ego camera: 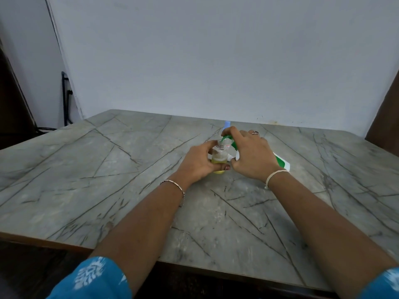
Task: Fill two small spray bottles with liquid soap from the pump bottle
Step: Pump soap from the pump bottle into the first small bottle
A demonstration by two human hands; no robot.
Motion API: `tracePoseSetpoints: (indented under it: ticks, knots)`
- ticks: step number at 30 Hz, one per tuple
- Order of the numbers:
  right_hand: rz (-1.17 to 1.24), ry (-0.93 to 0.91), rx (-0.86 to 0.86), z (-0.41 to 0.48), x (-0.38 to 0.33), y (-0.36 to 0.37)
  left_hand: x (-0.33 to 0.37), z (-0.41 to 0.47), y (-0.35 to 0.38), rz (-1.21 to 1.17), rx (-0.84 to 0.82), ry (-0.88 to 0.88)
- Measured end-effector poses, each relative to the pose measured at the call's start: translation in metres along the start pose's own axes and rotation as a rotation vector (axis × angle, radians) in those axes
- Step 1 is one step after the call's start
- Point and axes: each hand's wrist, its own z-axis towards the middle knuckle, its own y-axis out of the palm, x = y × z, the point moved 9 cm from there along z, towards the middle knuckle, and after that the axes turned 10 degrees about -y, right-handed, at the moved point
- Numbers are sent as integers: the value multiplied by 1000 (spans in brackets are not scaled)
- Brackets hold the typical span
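Note:
A small clear spray bottle, uncapped and part-filled with yellowish liquid, stands on the table with my left hand wrapped around it. My right hand grips the white and green pump bottle, which is tipped over so its green pump head points down onto the small bottle's open neck. Most of the pump bottle is hidden under my right hand. Behind my hands a light blue cap sticks up; what it sits on is hidden.
The grey marble-patterned table reaches the white wall at the back. A black stand with cables stands off the table's far left corner. Dark panels flank both sides.

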Motion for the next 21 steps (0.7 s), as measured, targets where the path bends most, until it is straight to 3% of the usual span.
tracePoseSetpoints:
  ticks: [21]
  knots:
    - [87,16,15,3,6,3,-6,4,3,17,-20,-6]
